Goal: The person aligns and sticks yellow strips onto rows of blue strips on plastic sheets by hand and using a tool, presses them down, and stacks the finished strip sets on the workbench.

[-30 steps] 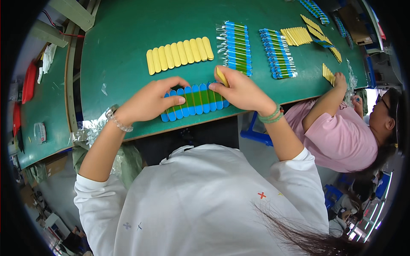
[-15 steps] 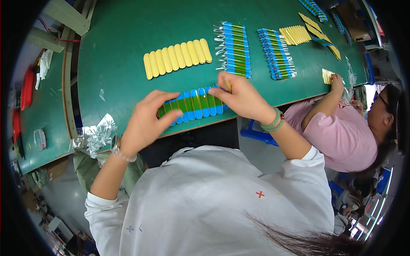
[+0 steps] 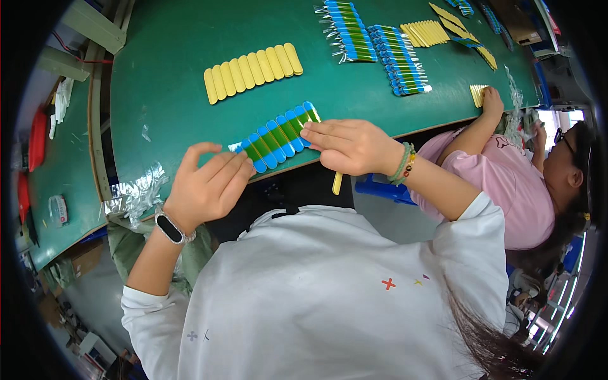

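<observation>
A row of blue and green flat sticks with rounded ends, like nail files, lies side by side at the table's near edge, slanting up to the right. My left hand is at its left end, fingers apart, fingertips beside or on the last stick; the contact is unclear. My right hand has its fingertips on the row's right end. A yellow stick pokes out below my right palm, held by the curled fingers. Farther back, a row of yellow sticks lies fanned on the table.
Two rows of blue and green sticks in clear wrap lie at the back right, with more yellow sticks beyond. Crumpled clear film lies at the left edge. A co-worker in pink sits at the right, one hand on small yellow sticks.
The blue and green row has turned, its right end now farther up. My right hand has lowered its yellow stick. The nearer wrapped row sits farther back, against the other one. The view has shifted slightly.
</observation>
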{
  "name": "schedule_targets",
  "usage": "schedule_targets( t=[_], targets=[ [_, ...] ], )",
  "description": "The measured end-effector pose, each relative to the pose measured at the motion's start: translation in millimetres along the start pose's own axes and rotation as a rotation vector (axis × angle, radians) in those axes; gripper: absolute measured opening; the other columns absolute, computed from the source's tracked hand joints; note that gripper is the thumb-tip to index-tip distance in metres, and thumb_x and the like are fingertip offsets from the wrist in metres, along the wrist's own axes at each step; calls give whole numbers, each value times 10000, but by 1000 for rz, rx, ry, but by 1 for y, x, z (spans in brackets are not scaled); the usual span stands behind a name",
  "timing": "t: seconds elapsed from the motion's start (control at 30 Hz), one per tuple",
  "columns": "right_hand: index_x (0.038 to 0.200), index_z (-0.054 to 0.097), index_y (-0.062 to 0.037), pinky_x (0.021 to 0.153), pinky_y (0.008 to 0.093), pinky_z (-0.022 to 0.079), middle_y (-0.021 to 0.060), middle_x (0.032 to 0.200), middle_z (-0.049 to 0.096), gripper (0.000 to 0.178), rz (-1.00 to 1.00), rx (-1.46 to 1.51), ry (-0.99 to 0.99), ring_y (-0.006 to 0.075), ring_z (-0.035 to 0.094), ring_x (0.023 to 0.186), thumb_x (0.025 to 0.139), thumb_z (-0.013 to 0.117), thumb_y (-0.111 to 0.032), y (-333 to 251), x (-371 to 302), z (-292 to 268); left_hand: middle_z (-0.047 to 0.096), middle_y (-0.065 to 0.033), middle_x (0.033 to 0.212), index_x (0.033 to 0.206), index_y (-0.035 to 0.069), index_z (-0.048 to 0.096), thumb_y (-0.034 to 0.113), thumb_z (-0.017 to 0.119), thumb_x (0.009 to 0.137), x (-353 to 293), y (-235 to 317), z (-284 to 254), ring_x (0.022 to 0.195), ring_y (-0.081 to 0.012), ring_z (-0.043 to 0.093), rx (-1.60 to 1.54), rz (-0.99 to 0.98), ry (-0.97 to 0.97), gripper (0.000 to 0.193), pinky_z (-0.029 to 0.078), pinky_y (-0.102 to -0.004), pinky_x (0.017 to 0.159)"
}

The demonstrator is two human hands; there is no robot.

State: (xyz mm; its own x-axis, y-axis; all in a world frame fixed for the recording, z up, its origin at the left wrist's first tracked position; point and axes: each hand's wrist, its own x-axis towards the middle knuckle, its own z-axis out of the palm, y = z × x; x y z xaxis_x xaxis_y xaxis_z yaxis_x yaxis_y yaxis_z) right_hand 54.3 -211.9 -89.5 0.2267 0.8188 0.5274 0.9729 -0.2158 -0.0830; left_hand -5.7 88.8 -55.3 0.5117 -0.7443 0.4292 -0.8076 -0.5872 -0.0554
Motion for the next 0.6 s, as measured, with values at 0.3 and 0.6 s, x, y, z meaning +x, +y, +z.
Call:
schedule_targets(
  t=[0.3,0.6],
  targets=[
    [860,558,-18,805,387,586,128,1092,699,156,89,99,43,300,700,954,796,683,-88,-17,-15,-1,725,-52,934,954,42,682,136,776,800,-6,57,-26,866,-155,686,-4,-77,29,204,477,-395,839],
    [901,499,-53,850,435,544,105,1207,660,224,121,74,33,312,646,1086,774,683,-39,-27,-11,-7,714,-53,926,905,43,686,108,725,834,-4,72,-50,838,-130,661,5,-91,-17,104,502,-381,858]
  ],
)
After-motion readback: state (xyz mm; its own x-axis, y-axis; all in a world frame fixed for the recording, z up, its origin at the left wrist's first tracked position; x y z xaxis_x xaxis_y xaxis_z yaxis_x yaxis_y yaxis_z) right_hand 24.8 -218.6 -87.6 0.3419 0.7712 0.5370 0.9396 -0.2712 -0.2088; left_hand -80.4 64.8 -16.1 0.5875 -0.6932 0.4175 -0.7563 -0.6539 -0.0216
